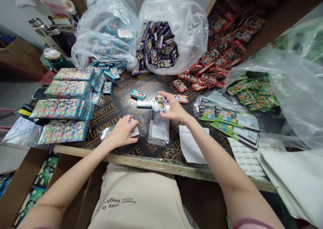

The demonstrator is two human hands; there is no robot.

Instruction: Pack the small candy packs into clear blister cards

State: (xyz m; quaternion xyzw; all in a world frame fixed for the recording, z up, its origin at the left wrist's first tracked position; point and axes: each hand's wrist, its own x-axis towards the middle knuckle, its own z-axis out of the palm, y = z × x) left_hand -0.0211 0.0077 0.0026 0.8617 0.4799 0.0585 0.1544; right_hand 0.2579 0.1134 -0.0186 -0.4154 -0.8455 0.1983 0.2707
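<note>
Fingers, right side: thumb and fingers (164,94) of the right hand (176,109) are pinched most of the way in, with a little purple packet (159,102) caught between them by its edges.
Purple packet: right at the fingertips, over the far end of a clear sleeve (159,127) with something white in it. From where I'm standing I can't tell if it's inside or just above.
Left hand: the left hand (123,131) is palm down, fingers loosely spread, resting on a flat printed pack (135,132). Can't tell if it's gripping it.
Step, my guess: placing the packet at the sleeve. I'd say the next move calls for squaring it up and keeping that thin plastic from sliding.
Blue packets: one blue packet (138,94) sits just beyond a second blue packet (144,103), both left of the pinch.
Red packet: a red packet (182,98) lies just behind the right hand.
Stacks: piled printed packs (66,108) off to the left, well apart from the pinch.
</note>
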